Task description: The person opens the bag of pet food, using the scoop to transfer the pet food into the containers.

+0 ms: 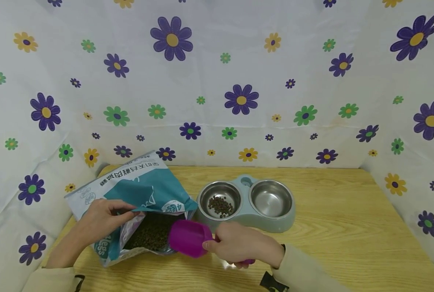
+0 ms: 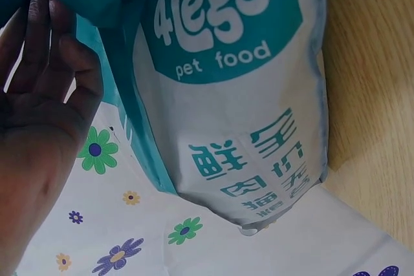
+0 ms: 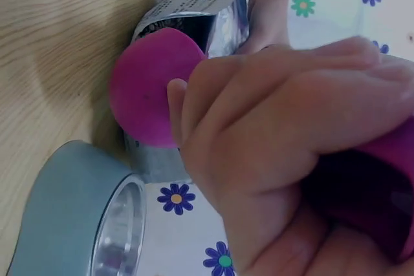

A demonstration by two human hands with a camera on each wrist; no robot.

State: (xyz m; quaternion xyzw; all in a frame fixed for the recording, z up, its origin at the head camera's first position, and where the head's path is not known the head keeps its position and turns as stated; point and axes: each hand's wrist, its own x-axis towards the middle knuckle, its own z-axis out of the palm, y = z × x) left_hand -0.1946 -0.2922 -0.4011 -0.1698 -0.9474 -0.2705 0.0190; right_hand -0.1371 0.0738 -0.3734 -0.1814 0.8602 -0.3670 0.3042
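A teal and white pet food bag (image 1: 140, 188) lies on its side, its mouth facing the front of the table, brown kibble (image 1: 149, 235) inside. At the mouth's upper edge, my left hand (image 1: 101, 219) pinches the bag and holds it up; the left wrist view shows the fingers (image 2: 48, 37) reaching under the teal edge. My right hand (image 1: 238, 243) grips a magenta scoop (image 1: 191, 238) by its handle. The scoop's front overlaps the right side of the bag's opening; its inside is hidden in the right wrist view, where its rounded pink end (image 3: 152, 88) shows.
Behind the scoop stands a grey-green double bowl stand (image 1: 246, 217). Its left steel bowl (image 1: 220, 188) has some kibble in it, while the right steel bowl (image 1: 271, 198) shows bare metal. Flower-patterned cloth (image 1: 209, 73) hangs around the wooden table (image 1: 341, 227).
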